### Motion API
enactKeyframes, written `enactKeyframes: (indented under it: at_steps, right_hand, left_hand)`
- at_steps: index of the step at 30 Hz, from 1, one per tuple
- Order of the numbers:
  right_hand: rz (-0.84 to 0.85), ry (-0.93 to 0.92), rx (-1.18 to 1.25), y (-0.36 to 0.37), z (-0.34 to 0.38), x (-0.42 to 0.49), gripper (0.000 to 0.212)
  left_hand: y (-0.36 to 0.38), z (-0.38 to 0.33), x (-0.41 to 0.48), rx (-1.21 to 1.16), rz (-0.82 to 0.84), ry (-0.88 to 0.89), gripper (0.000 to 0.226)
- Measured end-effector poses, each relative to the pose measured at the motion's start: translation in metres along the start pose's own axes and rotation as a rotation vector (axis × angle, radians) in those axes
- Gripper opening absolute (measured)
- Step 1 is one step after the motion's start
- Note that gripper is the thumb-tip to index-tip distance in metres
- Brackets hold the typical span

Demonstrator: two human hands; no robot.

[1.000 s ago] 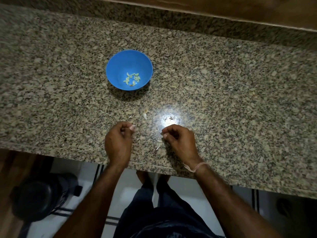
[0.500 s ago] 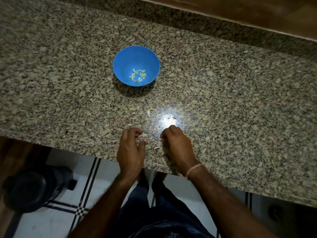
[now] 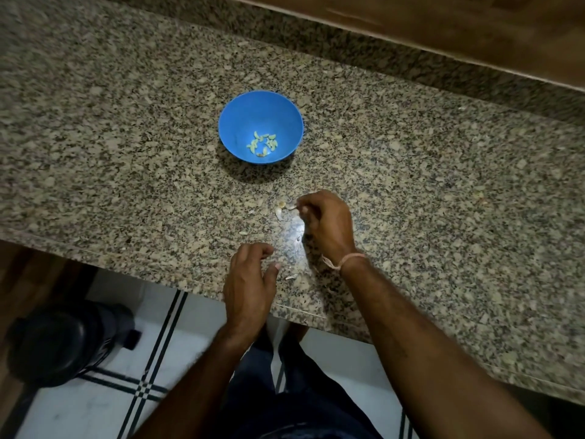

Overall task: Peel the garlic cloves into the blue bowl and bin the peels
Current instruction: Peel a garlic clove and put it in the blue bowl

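Observation:
The blue bowl (image 3: 240, 122) stands on the granite counter (image 3: 443, 201) and holds several peeled garlic cloves (image 3: 262, 143). My right hand (image 3: 327, 223) lies in front of the bowl, fingers curled, pinching a small piece of garlic peel (image 3: 292, 208) at its fingertips. More peel scraps (image 3: 279, 212) lie just left of those fingertips, and another scrap (image 3: 290, 277) lies near the counter's front edge. My left hand (image 3: 250, 280) rests at the front edge with fingers loosely bent and holds nothing that I can see.
A dark round bin (image 3: 60, 340) stands on the tiled floor below the counter's left part. A wooden ledge (image 3: 443, 33) runs along the back of the counter. My legs in dark trousers (image 3: 285, 391) are under the front edge.
My right hand has moved forward towards the bowl and now pinches a peel scrap. My left hand stayed near the front edge with its fingers looser. The view shifted.

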State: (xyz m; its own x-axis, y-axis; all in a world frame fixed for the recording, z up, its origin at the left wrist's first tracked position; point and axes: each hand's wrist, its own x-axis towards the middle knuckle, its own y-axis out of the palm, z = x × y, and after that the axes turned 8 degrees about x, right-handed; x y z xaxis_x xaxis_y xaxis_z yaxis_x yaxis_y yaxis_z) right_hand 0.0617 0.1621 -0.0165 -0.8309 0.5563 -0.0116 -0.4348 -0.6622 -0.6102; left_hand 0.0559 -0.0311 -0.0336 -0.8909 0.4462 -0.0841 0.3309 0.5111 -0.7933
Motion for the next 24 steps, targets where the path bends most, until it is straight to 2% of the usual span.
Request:
enactKeyframes:
  at_steps: [2,5,7,12,14,17,20,22,24]
  right_hand:
    - [-0.086,0.052,0.107,-0.01,-0.008,-0.012,0.02]
    - [-0.109,0.071,0.022,-0.021,-0.022,-0.032,0.024]
    - [-0.032,0.001,-0.089,-0.018,-0.019,-0.049,0.026]
    - [0.122,-0.075,0.01,0.003,0.0,-0.084,0.022]
    - [0.064,-0.047,0.085,0.0,-0.005,-0.086,0.014]
    - [-0.038,-0.028,0.015,-0.011,-0.018,-0.07,0.024]
    - [0.155,-0.038,-0.04,-0.014,-0.016,-0.055,0.04]
    - [0.273,-0.162,-0.105,-0.005,-0.012,-0.054,0.054]
    - [0.349,-0.214,-0.112,0.003,-0.007,-0.067,0.057]
  left_hand:
    - [0.0,0.001,-0.004,-0.043,0.023,0.002,0.025]
    - [0.002,-0.002,-0.01,0.005,0.08,0.085,0.036]
    - [0.006,-0.008,-0.01,0.059,0.096,0.132,0.036]
    - [0.009,-0.015,-0.003,0.139,0.058,0.12,0.017]
    - [0.008,-0.014,-0.001,0.138,0.06,0.116,0.011]
    - [0.008,-0.015,-0.001,0.125,0.06,0.09,0.011]
    - [0.005,-0.012,-0.003,0.06,0.019,0.001,0.013]
    - [0.002,-0.006,-0.005,0.021,-0.013,-0.033,0.015]
    - [-0.002,-0.001,-0.01,0.002,-0.026,-0.039,0.015]
